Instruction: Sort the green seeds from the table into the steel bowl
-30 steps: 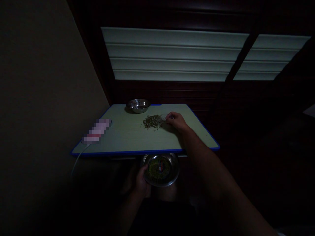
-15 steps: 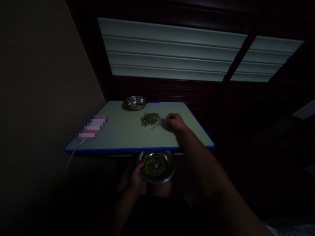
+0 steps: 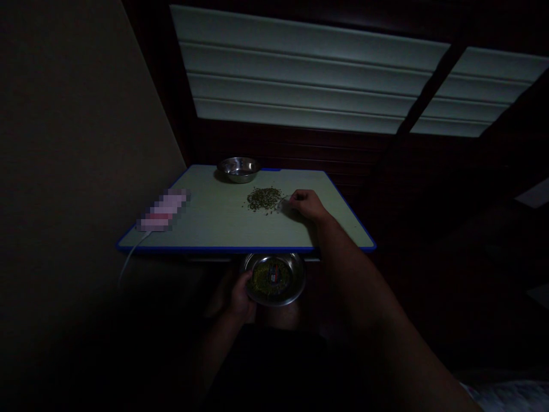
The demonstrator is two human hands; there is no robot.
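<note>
On the pale table lies a loose pile of small dark grains or seeds. My right hand is closed on a clear, thin-looking piece at the pile's right edge; its exact kind is hard to make out in the dim light. Below the table's front edge, my left hand grips the left rim of a metal bowl. Greenish grains cover the inside of that bowl, and a dark object with a red and white mark shows among them.
Another metal bowl stands at the table's back left. A pixelated pink and white object rests near the left edge, with a white cable hanging off the front. Dark panelling with pale slats rises behind the table.
The view has tilted slightly, so the table and bowls appear higher up. My right hand keeps nearly the same place beside the pile, and my left hand still grips the bowl.
</note>
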